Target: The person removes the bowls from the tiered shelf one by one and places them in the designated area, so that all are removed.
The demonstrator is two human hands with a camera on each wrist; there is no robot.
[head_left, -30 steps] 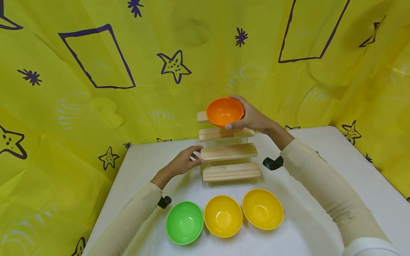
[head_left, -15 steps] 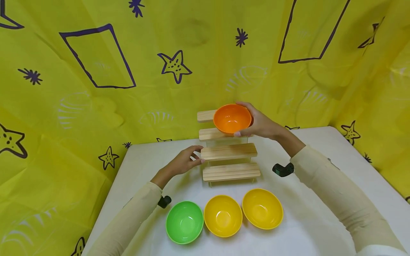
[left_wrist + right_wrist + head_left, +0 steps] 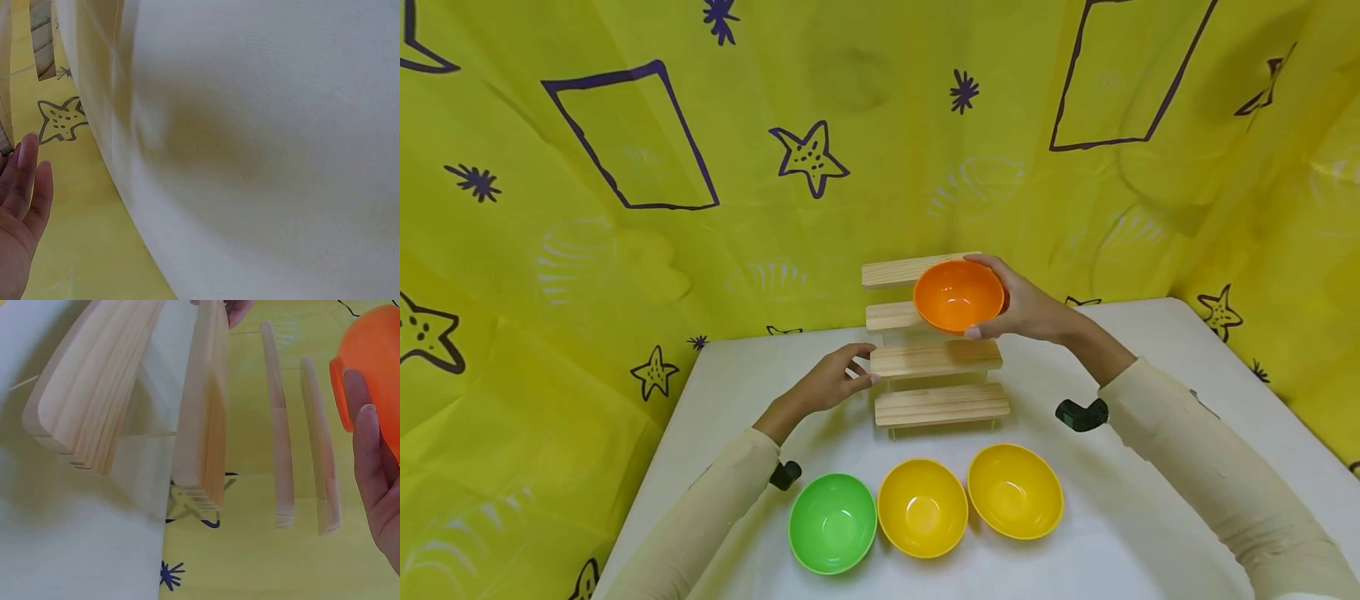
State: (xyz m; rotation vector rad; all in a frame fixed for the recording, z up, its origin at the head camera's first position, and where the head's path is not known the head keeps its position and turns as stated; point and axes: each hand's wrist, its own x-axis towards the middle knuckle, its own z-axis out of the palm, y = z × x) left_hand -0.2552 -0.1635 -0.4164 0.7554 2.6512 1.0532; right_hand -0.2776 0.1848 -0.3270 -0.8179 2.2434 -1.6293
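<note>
My right hand (image 3: 1033,310) grips an orange bowl (image 3: 958,296) by its right side, thumb at the near rim. The bowl is tilted toward me and overlaps the upper two planks of a stepped wooden stand (image 3: 936,358) in the head view. Seen from the right wrist, the bowl (image 3: 378,369) is beside the planks, apart from them, with fingers (image 3: 370,456) at its base. My left hand (image 3: 827,379) holds the left end of the stand's second plank from the bottom, thumb in front and fingers behind. In the left wrist view only part of that hand (image 3: 19,219) shows.
In front of the stand, a green bowl (image 3: 832,523), a yellow bowl (image 3: 922,508) and another yellow bowl (image 3: 1015,492) stand in a row on the white table (image 3: 1112,533). A yellow patterned sheet (image 3: 880,200) hangs right behind the stand.
My right hand has brought the orange bowl down and to the right, from in front of the top plank, uncovering more of it. My left hand has stayed put.
</note>
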